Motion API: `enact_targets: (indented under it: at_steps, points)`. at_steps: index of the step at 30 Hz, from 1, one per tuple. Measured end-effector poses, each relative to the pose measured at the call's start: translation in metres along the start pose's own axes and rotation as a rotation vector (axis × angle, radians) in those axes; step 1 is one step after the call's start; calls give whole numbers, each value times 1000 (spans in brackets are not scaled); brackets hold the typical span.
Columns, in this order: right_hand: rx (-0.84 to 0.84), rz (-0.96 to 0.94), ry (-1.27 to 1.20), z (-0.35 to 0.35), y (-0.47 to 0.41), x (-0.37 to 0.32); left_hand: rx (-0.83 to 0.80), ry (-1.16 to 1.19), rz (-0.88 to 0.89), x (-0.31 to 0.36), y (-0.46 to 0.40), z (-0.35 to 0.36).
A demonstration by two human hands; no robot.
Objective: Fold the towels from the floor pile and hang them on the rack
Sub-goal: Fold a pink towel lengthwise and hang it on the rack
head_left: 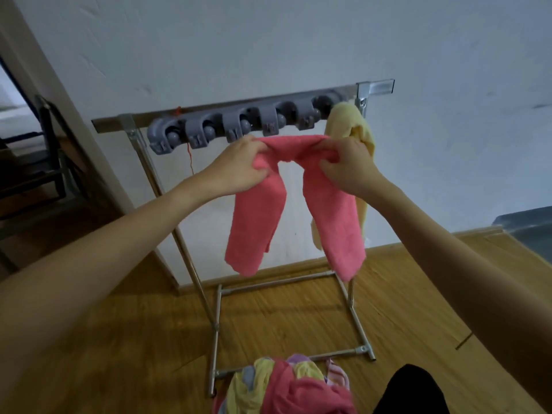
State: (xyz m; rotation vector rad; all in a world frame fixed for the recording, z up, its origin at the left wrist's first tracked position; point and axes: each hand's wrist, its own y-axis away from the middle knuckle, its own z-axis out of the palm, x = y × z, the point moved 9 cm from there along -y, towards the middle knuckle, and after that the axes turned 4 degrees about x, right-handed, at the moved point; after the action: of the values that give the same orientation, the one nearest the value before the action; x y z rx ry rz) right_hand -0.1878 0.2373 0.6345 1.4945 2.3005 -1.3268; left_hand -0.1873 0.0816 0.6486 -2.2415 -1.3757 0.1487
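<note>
A single wide-angle view from the person's head looks forward and down, close over both outstretched forearms, toward a metal rack (354,297) against a white wall (268,40), wooden floor (134,339) below.

A wooden plank floor (298,318) in warm brown runs up to a pale wall, edged by a wooden skirting board (286,271). A metal rack (215,318) stands on it near the wall, its tubular base bars lying flat on the boards. At the near end of that base, a pile of towels (286,386) in pink, yellow and lilac sits heaped on the floor, overlapping the nearest base bar.
</note>
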Motion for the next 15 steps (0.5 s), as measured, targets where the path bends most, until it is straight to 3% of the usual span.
enact_targets:
  at_steps: [4, 9, 15]
  points:
    - [155, 0, 62, -9, -18, 6, 144, -17, -10, 3, -25, -7]
    - [316, 53, 278, -15, -39, 19, 332, -268, 74, 25, -46, -16]
    - [352, 44, 323, -10, -47, 21, 318, -371, 64, 33, -66, 1]
